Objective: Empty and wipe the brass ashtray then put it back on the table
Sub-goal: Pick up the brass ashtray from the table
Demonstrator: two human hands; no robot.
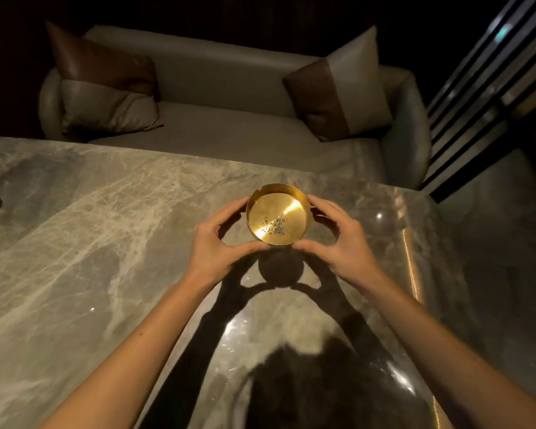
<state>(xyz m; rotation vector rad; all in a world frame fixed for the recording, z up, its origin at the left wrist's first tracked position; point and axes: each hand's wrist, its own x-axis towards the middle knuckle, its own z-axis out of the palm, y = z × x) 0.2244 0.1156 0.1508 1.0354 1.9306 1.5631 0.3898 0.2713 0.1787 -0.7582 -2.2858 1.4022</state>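
Above the marble table (112, 212), near its far right corner, brass ashtray (278, 214) is held clear of the surface; its shadow falls separately below. Left hand (212, 244) and right hand (338, 239) cup it from opposite sides, fingers curled against the wall, thumbs on the near rim. Ash flecks (277, 226) sit loose in the base. Advice: keep it level and move slowly until it's over a bin, then tip. Mouth faces up, tilted slightly toward the camera; round, so no long axis; rim notch at far-left.
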